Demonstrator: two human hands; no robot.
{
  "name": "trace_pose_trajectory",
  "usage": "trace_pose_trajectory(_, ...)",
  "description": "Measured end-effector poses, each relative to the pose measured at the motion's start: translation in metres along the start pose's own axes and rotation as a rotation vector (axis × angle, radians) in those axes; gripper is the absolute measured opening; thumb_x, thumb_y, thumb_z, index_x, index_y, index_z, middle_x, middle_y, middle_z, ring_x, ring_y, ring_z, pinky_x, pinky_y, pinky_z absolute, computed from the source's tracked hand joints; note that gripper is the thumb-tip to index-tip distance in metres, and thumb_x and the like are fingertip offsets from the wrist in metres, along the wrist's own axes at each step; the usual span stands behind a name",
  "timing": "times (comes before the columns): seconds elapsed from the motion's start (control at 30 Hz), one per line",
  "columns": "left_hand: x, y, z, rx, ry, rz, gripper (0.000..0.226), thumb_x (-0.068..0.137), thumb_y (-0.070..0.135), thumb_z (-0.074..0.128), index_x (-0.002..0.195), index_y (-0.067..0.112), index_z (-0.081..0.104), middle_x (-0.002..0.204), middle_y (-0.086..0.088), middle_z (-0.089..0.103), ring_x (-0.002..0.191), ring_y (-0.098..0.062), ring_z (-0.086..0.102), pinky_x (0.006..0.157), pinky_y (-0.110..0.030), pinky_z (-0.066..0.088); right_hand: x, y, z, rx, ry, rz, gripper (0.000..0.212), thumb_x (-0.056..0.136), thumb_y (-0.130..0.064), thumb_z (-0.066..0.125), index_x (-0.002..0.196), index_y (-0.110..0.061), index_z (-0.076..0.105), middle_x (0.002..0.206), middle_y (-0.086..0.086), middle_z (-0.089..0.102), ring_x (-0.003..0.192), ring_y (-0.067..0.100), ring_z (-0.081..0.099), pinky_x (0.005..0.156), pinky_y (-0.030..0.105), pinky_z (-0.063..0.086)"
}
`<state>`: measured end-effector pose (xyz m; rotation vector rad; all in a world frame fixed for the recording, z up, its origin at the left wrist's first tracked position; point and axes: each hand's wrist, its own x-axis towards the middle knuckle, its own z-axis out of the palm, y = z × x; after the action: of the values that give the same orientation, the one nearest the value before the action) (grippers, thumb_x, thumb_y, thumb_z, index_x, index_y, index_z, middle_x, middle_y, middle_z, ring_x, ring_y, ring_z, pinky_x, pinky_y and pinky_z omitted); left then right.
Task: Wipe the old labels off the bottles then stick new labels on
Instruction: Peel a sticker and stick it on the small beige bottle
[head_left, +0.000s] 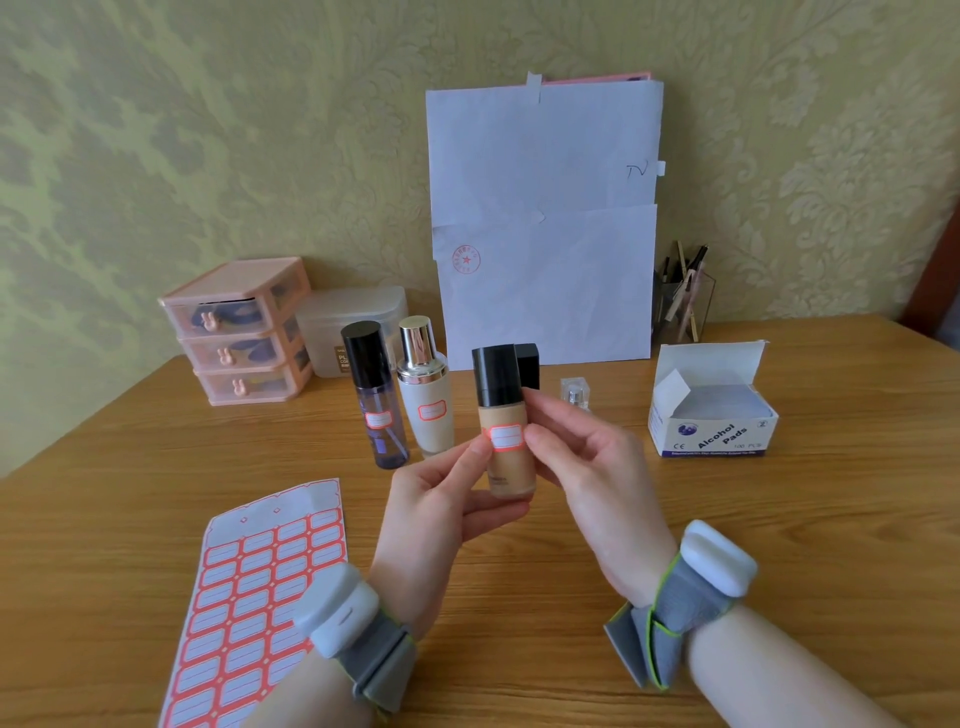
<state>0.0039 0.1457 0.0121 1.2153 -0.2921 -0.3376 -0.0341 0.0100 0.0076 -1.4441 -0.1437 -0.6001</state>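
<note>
I hold a beige foundation bottle with a black cap upright above the table, between both hands. A red-bordered white label sits on its front. My left hand grips the bottle's lower part, its thumb at the label's left edge. My right hand holds the bottle from the right, thumb at the label's right edge. A purple bottle and a cream bottle stand behind on the left, each with a red-bordered label. A sheet of red-bordered labels lies at the front left.
An open box of alcohol pads stands at the right. A small clear bottle and a black-capped item are behind my hands. Pink drawers, a frosted container, white papers and a pen holder line the wall.
</note>
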Motion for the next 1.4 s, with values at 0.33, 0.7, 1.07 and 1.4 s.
trace_pose_trajectory(0.33, 0.002, -0.001, 0.000, 0.039, 0.031, 0.014, 0.027, 0.092, 0.031, 0.066, 0.103, 0.009, 0.079, 0.098, -0.016, 0.078, 0.088, -0.034, 0.076, 0.070, -0.031, 0.063, -0.002, 0.000, 0.002, -0.034, -0.025, 0.004, 0.037, 0.098, -0.002, 0.054, 0.126, -0.024, 0.066, 0.119, -0.009, 0.072, 0.116, 0.009, 0.065, 0.099, 0.029, 0.052)
trace_pose_trajectory(0.7, 0.005, -0.006, -0.003, 0.000, 0.003, 0.009, 0.023, 0.101, 0.016, 0.056, 0.101, 0.009, 0.078, 0.099, -0.017, 0.078, 0.091, -0.035, 0.076, 0.072, -0.033, 0.063, 0.000, -0.002, 0.000, -0.052, -0.028, -0.031, 0.048, 0.098, 0.004, 0.048, 0.115, -0.036, 0.068, 0.114, -0.013, 0.073, 0.113, 0.006, 0.066, 0.096, 0.024, 0.052)
trace_pose_trajectory(1.07, 0.007, -0.008, -0.005, 0.081, 0.033, 0.098, 0.020, 0.097, 0.007, 0.062, 0.114, 0.007, 0.070, 0.103, -0.013, 0.078, 0.095, -0.028, 0.076, 0.078, -0.032, 0.063, -0.003, 0.007, 0.001, -0.262, -0.004, -0.003, 0.032, 0.088, -0.018, 0.073, 0.118, -0.028, 0.068, 0.103, -0.011, 0.076, 0.100, 0.006, 0.071, 0.089, 0.035, 0.058)
trace_pose_trajectory(1.4, 0.010, -0.010, -0.010, 0.369, 0.172, 0.157, 0.014, 0.095, 0.011, 0.064, 0.101, 0.018, 0.074, 0.098, 0.000, 0.077, 0.091, -0.018, 0.074, 0.075, -0.030, 0.062, -0.003, 0.011, 0.002, -0.333, 0.048, 0.025, 0.030, 0.079, -0.019, 0.081, 0.098, -0.040, 0.071, 0.094, -0.017, 0.076, 0.091, 0.002, 0.071, 0.084, 0.028, 0.058)
